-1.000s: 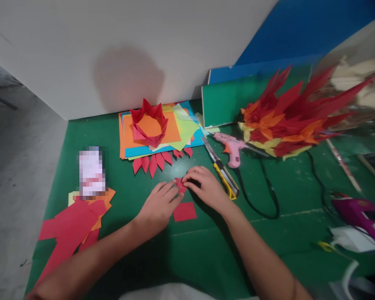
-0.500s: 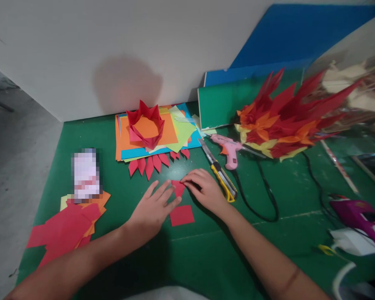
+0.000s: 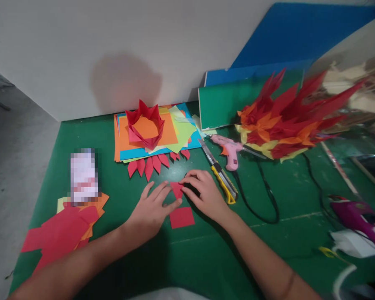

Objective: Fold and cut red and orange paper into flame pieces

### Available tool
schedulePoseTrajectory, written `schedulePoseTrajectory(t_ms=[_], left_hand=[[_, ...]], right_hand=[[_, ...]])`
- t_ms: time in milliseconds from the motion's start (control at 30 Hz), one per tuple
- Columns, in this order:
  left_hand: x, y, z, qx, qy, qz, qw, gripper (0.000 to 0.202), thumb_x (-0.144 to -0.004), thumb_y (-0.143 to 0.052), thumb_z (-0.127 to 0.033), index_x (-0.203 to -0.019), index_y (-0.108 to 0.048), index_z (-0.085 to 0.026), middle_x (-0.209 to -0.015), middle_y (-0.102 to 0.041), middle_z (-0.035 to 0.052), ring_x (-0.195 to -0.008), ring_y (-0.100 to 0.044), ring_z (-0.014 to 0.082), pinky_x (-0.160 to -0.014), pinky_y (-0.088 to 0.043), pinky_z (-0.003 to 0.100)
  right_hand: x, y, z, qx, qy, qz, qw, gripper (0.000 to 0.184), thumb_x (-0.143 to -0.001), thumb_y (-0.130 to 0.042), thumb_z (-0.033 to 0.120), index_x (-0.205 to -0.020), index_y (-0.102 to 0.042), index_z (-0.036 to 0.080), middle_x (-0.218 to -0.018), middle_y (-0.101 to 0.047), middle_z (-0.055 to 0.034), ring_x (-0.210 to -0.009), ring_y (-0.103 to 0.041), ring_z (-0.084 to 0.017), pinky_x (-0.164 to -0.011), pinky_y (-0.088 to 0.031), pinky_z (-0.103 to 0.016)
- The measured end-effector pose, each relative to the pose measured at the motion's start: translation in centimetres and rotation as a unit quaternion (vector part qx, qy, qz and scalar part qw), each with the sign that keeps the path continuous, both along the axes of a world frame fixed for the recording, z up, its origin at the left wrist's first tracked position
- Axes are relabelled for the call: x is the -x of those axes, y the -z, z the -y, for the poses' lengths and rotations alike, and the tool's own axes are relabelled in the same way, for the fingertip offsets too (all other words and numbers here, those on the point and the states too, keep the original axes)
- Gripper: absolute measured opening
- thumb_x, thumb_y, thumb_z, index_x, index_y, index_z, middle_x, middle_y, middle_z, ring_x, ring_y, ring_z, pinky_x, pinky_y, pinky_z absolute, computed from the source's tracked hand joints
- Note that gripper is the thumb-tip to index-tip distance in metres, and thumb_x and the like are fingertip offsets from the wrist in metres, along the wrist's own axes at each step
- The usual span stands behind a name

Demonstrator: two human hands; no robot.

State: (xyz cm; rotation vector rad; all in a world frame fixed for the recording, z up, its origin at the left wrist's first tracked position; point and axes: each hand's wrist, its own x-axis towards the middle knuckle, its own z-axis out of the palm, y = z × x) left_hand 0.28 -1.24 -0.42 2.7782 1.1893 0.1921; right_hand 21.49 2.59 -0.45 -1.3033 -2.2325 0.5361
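Between my hands a small red folded paper triangle (image 3: 176, 190) lies on the green table. My left hand (image 3: 154, 205) is open, its fingers stretched out at the triangle's left side and its thumb by the lower tip. With fingers and thumb bent together, my right hand (image 3: 204, 192) holds the triangle's upper right corner. Just below lies a flat red paper rectangle (image 3: 182, 217). Several red folded paper petals (image 3: 148, 167) are lined up above my hands.
A red paper ring of points (image 3: 145, 139) sits on stacked coloured sheets (image 3: 171, 129). To the right lie a yellow utility knife (image 3: 221, 177), a pink glue gun (image 3: 227, 149) with its cord and a red-orange paper flower piece (image 3: 287, 121). Left are a blurred phone (image 3: 84, 177) and red paper pieces (image 3: 65, 227).
My right fingers have shifted slightly left over the triangle, and the thumb sits a little lower. The left hand stays nearly in place beside it.
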Motion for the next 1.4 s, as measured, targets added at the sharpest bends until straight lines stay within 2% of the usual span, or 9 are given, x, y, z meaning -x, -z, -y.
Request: schedulePoseTrajectory(t_ms=[200,400,600,800,933,1167,1300,1400], left_hand=[[-0.39,0.24,-0.1,0.029,0.004,0.005,1.0,0.052,-0.085,-0.05,-0.012,-0.132,-0.049,-0.035,-0.128,-0.05,0.0121,-0.132,-0.037,0.0273,-0.105,-0.028,0.052],[-0.44,0.21,-0.15,0.042,0.019,0.002,0.999,0.052,-0.087,-0.044,-0.01,-0.133,-0.047,-0.033,-0.13,-0.051,0.0098,-0.129,-0.039,0.023,-0.105,-0.027,0.047],[-0.46,-0.07,-0.23,0.053,0.023,-0.001,0.998,0.05,-0.087,-0.046,-0.013,-0.133,-0.047,-0.032,-0.136,-0.049,0.006,-0.129,-0.039,0.0219,-0.102,-0.028,0.042],[-0.62,-0.44,-0.2,0.053,0.008,0.0,0.999,0.05,-0.085,-0.047,-0.011,-0.13,-0.049,-0.034,-0.134,-0.051,0.0069,-0.127,-0.04,0.0223,-0.101,-0.028,0.045],[-0.63,-0.35,-0.16,0.061,0.0,0.005,0.998,0.05,-0.085,-0.049,-0.012,-0.129,-0.051,-0.036,-0.139,-0.046,0.0089,-0.127,-0.041,0.0239,-0.098,-0.03,0.046],[-0.59,-0.25,-0.13,0.056,0.006,0.0,0.998,0.05,-0.085,-0.05,-0.013,-0.129,-0.05,-0.036,-0.141,-0.044,0.0092,-0.128,-0.04,0.0241,-0.098,-0.029,0.047],[-0.68,-0.43,-0.03,0.043,-0.006,-0.005,0.999,0.05,-0.085,-0.05,-0.011,-0.128,-0.051,-0.037,-0.144,-0.041,0.0081,-0.125,-0.042,0.0237,-0.094,-0.031,0.043],[-0.7,-0.49,-0.07,0.04,-0.006,-0.002,0.999,0.046,-0.087,-0.049,-0.014,-0.126,-0.052,-0.037,-0.14,-0.045,0.006,-0.124,-0.043,0.022,-0.092,-0.031,0.04]], right_hand=[[0.18,0.1,0.3,0.004,0.037,0.017,0.999,0.028,-0.085,-0.06,0.033,-0.11,-0.062,0.021,-0.104,-0.057,-0.0095,-0.099,-0.05,-0.025,-0.086,-0.042,-0.042],[0.25,0.01,0.24,0.024,0.029,-0.001,0.999,0.015,-0.086,-0.058,0.029,-0.096,-0.065,0.022,-0.095,-0.059,-0.0078,-0.09,-0.053,-0.024,-0.08,-0.044,-0.04],[0.53,-0.23,0.01,0.043,0.025,0.012,0.999,0.009,-0.085,-0.059,0.025,-0.093,-0.062,0.022,-0.093,-0.059,-0.0069,-0.089,-0.054,-0.023,-0.079,-0.044,-0.039],[0.21,-0.17,0.1,0.018,0.044,0.018,0.999,0.025,-0.085,-0.06,0.033,-0.108,-0.062,0.023,-0.096,-0.059,-0.0087,-0.089,-0.054,-0.025,-0.077,-0.044,-0.04],[0.06,-0.08,0.1,0.016,0.033,0.015,0.999,0.019,-0.084,-0.062,0.034,-0.097,-0.067,0.021,-0.092,-0.059,-0.0082,-0.085,-0.053,-0.024,-0.075,-0.044,-0.039],[0.6,-0.17,0.28,0.028,0.027,-0.007,0.999,0.009,-0.087,-0.058,0.027,-0.086,-0.065,0.02,-0.085,-0.059,-0.0061,-0.08,-0.053,-0.021,-0.073,-0.044,-0.036],[0.67,-0.23,0.35,0.038,0.037,0.008,0.999,0.012,-0.086,-0.059,0.028,-0.095,-0.061,0.021,-0.09,-0.06,-0.0071,-0.084,-0.055,-0.023,-0.073,-0.044,-0.037],[0.66,-0.3,0.26,0.045,0.035,0.02,0.998,0.015,-0.086,-0.058,0.027,-0.099,-0.058,0.02,-0.09,-0.06,-0.0076,-0.083,-0.056,-0.024,-0.072,-0.044,-0.037]])
